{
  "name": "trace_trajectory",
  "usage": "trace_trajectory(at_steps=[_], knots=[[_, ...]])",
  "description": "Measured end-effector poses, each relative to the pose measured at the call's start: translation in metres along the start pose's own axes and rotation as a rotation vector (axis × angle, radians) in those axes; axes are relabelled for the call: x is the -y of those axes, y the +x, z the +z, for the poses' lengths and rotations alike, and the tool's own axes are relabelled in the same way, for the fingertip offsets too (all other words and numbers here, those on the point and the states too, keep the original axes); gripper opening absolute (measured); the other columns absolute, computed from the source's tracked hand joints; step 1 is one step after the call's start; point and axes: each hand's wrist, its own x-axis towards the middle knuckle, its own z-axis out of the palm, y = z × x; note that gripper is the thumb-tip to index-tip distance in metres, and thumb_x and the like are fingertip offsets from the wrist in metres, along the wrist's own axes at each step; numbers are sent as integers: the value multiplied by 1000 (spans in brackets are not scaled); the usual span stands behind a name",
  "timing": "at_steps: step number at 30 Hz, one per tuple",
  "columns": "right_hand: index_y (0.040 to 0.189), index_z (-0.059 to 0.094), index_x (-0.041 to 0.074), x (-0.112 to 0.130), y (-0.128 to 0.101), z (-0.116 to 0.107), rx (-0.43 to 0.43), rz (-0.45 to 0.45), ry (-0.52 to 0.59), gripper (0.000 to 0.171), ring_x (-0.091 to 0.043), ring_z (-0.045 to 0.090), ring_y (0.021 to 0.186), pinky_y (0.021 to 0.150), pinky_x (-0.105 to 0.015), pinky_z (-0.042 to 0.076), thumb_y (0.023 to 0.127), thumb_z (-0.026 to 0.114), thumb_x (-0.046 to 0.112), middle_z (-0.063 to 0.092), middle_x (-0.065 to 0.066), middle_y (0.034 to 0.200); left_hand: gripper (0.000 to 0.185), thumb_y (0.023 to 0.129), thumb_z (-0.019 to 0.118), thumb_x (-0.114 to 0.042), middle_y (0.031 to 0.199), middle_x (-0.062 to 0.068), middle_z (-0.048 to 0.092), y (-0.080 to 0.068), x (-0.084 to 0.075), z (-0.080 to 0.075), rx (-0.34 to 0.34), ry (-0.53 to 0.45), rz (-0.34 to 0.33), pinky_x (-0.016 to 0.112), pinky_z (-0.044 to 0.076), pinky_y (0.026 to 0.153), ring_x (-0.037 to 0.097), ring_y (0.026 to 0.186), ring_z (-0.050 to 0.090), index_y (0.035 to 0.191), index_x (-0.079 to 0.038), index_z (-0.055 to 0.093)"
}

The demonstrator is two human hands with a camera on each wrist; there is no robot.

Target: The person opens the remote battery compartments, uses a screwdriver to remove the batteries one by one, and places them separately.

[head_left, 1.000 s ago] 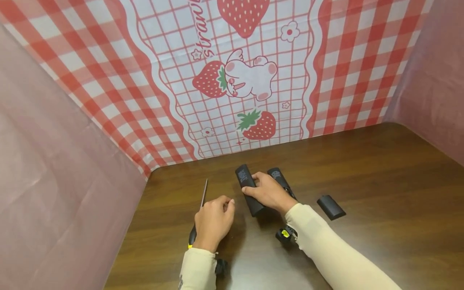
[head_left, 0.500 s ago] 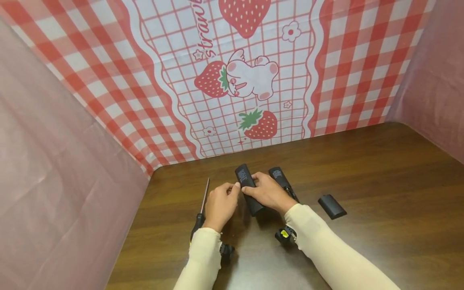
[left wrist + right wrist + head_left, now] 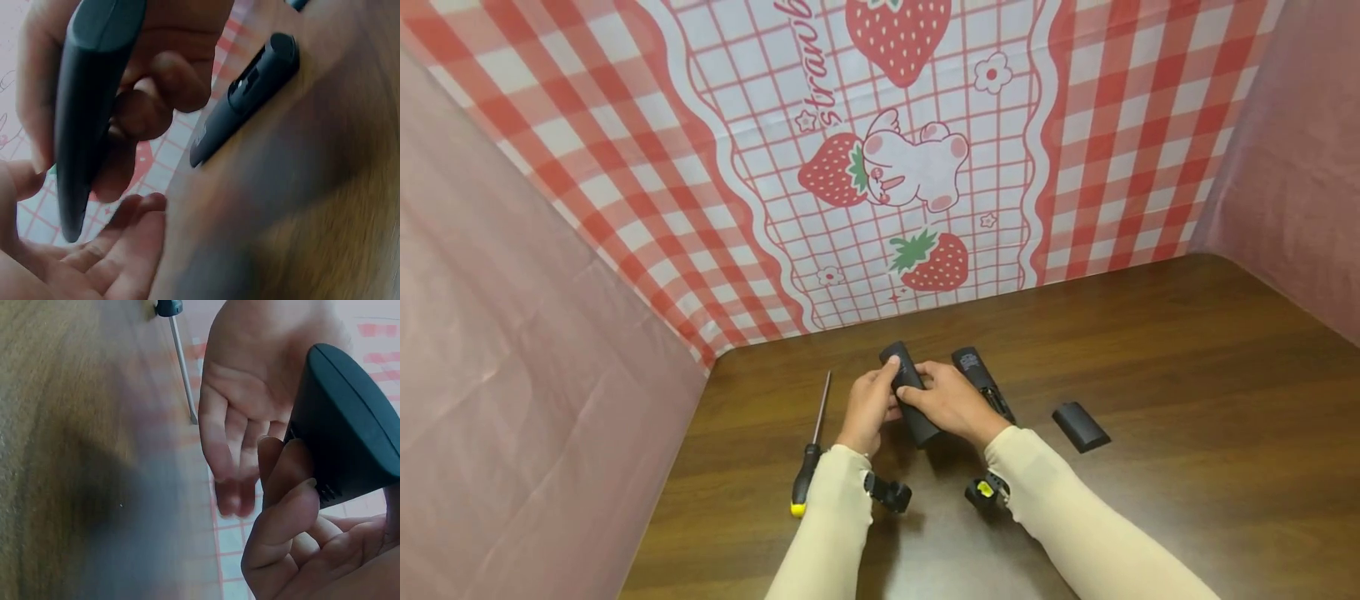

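Note:
A black remote control (image 3: pixel 919 423) is held at a slant above the table by my right hand (image 3: pixel 953 402), thumb on its upper face and fingers curled around its far side. My left hand (image 3: pixel 867 407) is at the remote's left edge. Its thumb lies over the upper end, while the fingers (image 3: pixel 234 450) extend fairly straight below, as the right wrist view shows. Behind my right hand, a second black remote (image 3: pixel 972 367) lies on the table with its battery compartment (image 3: pixel 247 81) uncovered. A black battery cover (image 3: pixel 1081 427) lies farther right.
Left of my left forearm lies a screwdriver (image 3: pixel 806 475) with a black and yellow handle, its shaft pointing away. The brown wooden table (image 3: pixel 1210 392) ends at a checked strawberry-print cloth (image 3: pixel 1000 167). Pink cloth (image 3: pixel 535 350) hangs at both sides.
My left hand has moved right and forward from beside the screwdriver to the remote, laying its thumb over it. The screwdriver handle is now uncovered. My right hand holds the remote almost unmoved.

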Motion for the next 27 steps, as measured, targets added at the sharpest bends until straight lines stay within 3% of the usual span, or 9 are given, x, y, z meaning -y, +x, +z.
trace_trajectory(at_steps=[8, 16, 19, 27], knots=[[130, 59, -4, -2, -3, 2, -8, -7, 71, 45, -18, 68, 87, 75, -34, 54, 95, 66, 23, 70, -16, 110, 51, 98, 63, -42, 93, 11, 69, 2, 2, 15, -35, -117, -36, 29, 54, 69, 17, 75, 66, 115, 5, 66], [117, 66, -2, -8, -4, 7, -41, -10, 116, 34, -19, 66, 88, 76, -34, 52, 94, 67, 22, 70, -13, 107, 42, 104, 53, -29, 108, 19, 72, 5, 5, 23, -17, -275, -29, 32, 54, 84, 25, 97, 71, 127, 6, 48], [115, 67, -2, -9, -6, 7, -41, 4, 140, 32, -18, 66, 87, 75, -32, 52, 94, 66, 23, 71, -12, 103, 41, 105, 52, -29, 109, 20, 72, 6, 5, 23, -11, -289, -32, 34, 55, 85, 27, 99, 71, 128, 5, 45], [109, 66, 1, -7, -12, 9, 38, 126, 261, 30, -23, 63, 65, 49, -36, 54, 100, 59, 29, 65, -13, 88, 42, 105, 53, -31, 106, 19, 73, 6, 8, 21, -20, -309, -26, 31, 52, 86, 25, 100, 70, 127, 5, 50]])
